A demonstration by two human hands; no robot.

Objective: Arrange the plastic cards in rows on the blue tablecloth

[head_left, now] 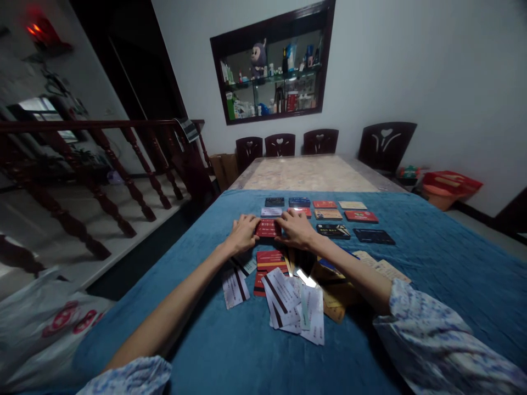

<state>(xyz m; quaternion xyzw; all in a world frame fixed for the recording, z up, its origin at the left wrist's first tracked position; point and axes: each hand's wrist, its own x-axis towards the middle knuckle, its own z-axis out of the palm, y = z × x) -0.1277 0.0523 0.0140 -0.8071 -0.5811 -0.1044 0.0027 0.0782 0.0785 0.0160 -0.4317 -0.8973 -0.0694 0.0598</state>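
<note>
On the blue cloth, a stack of red cards (268,227) is held between my two hands. My left hand (242,233) presses its bent fingers against the left edge, and my right hand (297,227) grips the right edge. Beyond them sit neat card stacks, among them dark blue cards (299,202), white cards (272,212) and black cards (332,231). Closer to me lies a loose spread of white striped cards (282,293), with red cards (270,260) behind it. Gold cards (337,299) lie partly beneath my right forearm.
A blue cloth (197,329) covers the near part of the table, whose pale top (304,173) shows beyond. Several dark chairs (321,141) stand around the far end. A white plastic bag (45,323) is at lower left, beside a wooden railing (107,164).
</note>
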